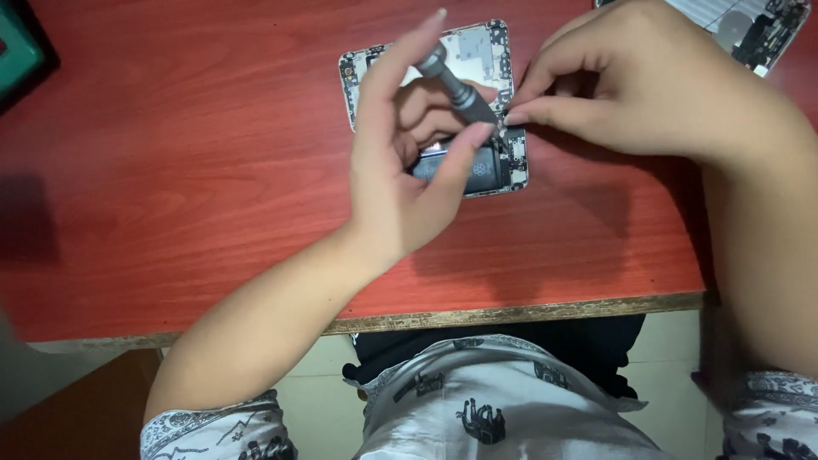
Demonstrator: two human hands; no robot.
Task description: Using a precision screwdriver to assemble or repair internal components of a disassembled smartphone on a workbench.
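My left hand (400, 170) pinches the grey screwdriver (456, 89), tilted over the opened phone (503, 166) on the red worktop (170, 170). My right hand (630, 85) curls, fingertips steadying its edge. If the tip slips, it could gouge the board or battery.

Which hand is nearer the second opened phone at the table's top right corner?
Right. The right hand lies just beside the second opened phone, while the left hand holds the grey screwdriver over the opened phone in the middle, farther away.
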